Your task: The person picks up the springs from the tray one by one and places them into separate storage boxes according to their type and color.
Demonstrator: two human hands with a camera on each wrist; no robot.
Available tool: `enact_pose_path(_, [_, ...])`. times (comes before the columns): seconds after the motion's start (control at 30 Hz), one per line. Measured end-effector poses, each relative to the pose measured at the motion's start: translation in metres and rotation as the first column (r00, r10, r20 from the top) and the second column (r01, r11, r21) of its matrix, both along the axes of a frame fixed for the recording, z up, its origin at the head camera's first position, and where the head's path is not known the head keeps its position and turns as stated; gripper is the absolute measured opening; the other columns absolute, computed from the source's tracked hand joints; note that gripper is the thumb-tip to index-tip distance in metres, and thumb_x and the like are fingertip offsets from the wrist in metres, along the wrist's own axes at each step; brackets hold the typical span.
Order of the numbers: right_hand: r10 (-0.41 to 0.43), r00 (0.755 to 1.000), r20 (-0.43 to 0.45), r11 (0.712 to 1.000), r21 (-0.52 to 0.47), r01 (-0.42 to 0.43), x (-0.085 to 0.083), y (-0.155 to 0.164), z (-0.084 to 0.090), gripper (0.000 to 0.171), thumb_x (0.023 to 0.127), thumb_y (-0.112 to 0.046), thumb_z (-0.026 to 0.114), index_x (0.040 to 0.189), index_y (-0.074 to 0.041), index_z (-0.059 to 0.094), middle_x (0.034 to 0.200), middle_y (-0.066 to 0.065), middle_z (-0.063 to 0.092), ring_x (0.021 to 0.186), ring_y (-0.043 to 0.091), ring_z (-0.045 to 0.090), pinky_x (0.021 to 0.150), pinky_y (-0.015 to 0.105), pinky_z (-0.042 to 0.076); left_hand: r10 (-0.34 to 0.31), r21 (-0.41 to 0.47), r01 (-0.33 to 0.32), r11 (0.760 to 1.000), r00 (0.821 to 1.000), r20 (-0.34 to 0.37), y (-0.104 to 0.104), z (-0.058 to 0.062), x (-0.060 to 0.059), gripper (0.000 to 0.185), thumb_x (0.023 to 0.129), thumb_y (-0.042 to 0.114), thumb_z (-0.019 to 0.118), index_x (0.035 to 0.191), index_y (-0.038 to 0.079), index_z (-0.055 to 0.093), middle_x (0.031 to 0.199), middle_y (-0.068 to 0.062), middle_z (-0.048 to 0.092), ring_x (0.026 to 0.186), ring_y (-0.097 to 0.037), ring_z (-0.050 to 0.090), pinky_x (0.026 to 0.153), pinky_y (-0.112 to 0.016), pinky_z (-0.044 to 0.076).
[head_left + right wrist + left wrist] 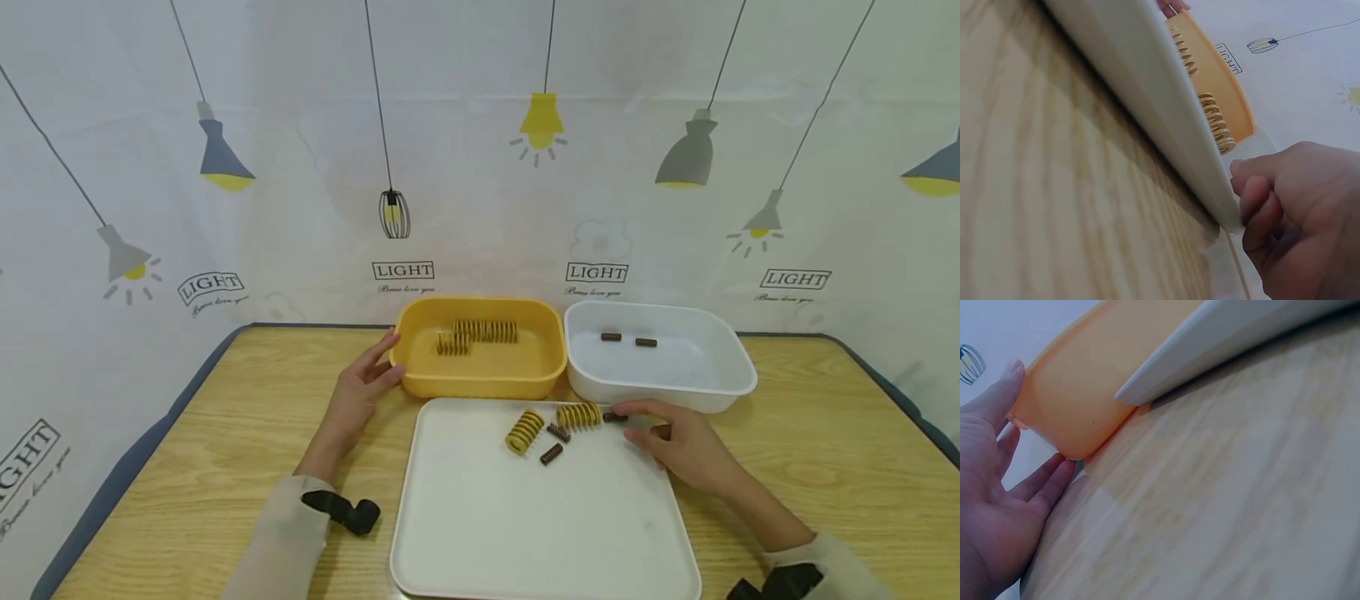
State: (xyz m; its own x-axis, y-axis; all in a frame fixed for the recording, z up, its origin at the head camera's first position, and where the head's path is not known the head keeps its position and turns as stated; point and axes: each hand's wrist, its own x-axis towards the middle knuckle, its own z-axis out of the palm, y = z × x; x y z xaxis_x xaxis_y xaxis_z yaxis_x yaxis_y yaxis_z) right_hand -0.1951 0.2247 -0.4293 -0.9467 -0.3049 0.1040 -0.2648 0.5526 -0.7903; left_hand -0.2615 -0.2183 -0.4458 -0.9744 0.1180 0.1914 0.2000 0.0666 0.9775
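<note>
While sorting stands partway, judging by how the springs lie:
Yellow bin [480, 382]: two yellow springs [486, 331] inside.
White bin [720, 385]: two small dark springs [628, 339] inside.
White tray [525, 517]: two yellow springs [525, 431] and two dark springs [554, 443] left to sort, apart from the one being picked.
Right hand [686, 450]: at the tray's far edge, fingertips pinching a dark spring [615, 417] beside the white bin.
Left hand [358, 392]: fingers straight, resting against the yellow bin's left wall, holding nothing.
</note>
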Motion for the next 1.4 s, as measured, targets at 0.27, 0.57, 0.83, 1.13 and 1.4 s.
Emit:
enact_pose_path(0.27, [-0.042, 0.998, -0.048, 0.999, 0.012, 0.043, 0.0, -0.001, 0.0, 0.028, 0.089, -0.017, 0.07, 0.116, -0.015, 0.067, 0.113, 0.005, 0.065, 0.047, 0.007, 0.044, 0.041, 0.023, 0.039, 0.002, 0.0, -0.002, 1.0, 1.0, 0.008, 0.0, 0.0, 0.0, 0.057, 0.092, 0.021, 0.065, 0.145, 0.014, 0.044, 0.153, 0.011, 0.031, 0.124, -0.029, 0.047, 0.091, -0.019, 0.046])
enact_pose_path(0.57, [-0.047, 0.999, -0.011, 0.999, 0.002, 0.047, -0.002, 0.0, -0.004, 0.032, 0.087, -0.02, 0.072, 0.118, -0.016, 0.066, 0.118, 0.006, 0.063, 0.049, 0.014, 0.055, 0.039, 0.027, 0.043, 0.007, -0.014, -0.006, 1.0, 1.0, 0.009, 0.001, 0.001, 0.0, 0.057, 0.092, 0.023, 0.065, 0.145, 0.015, 0.044, 0.153, 0.011, 0.031, 0.124, -0.028, 0.047, 0.091, -0.019, 0.046])
enact_pose_path(0.83, [-0.068, 0.982, -0.175, 0.993, 0.088, 0.084, -0.011, -0.005, -0.01, 0.027, 0.081, -0.024, 0.079, 0.106, -0.016, 0.072, 0.103, -0.003, 0.069, 0.06, 0.009, 0.054, 0.048, 0.024, 0.046, 0.015, -0.023, -0.015, 1.0, 1.0, 0.011, 0.001, 0.001, 0.0, 0.056, 0.092, 0.022, 0.065, 0.145, 0.016, 0.045, 0.153, 0.011, 0.031, 0.124, -0.028, 0.047, 0.091, -0.018, 0.045])
enact_pose_path(1.13, [-0.077, 0.981, -0.177, 0.99, 0.099, 0.096, -0.011, -0.013, -0.009, 0.02, 0.081, -0.011, 0.077, 0.1, -0.012, 0.073, 0.097, 0.001, 0.07, 0.049, 0.01, 0.051, 0.043, 0.026, 0.045, 0.023, -0.035, -0.023, 0.999, 1.0, 0.012, -0.003, -0.003, 0.0, 0.056, 0.093, 0.023, 0.064, 0.145, 0.016, 0.044, 0.153, 0.01, 0.031, 0.124, -0.029, 0.047, 0.09, -0.017, 0.045])
enact_pose_path(1.4, [0.009, 0.996, -0.084, 0.979, 0.202, 0.008, -0.01, -0.001, -0.001, 0.018, 0.081, -0.018, 0.078, 0.099, -0.021, 0.073, 0.092, -0.01, 0.068, 0.065, 0.011, 0.049, 0.054, 0.024, 0.042, 0.021, -0.022, -0.021, 1.0, 1.0, 0.001, 0.0, -0.002, -0.001, 0.055, 0.092, 0.021, 0.065, 0.144, 0.016, 0.046, 0.152, 0.011, 0.032, 0.123, -0.028, 0.048, 0.091, -0.019, 0.046])
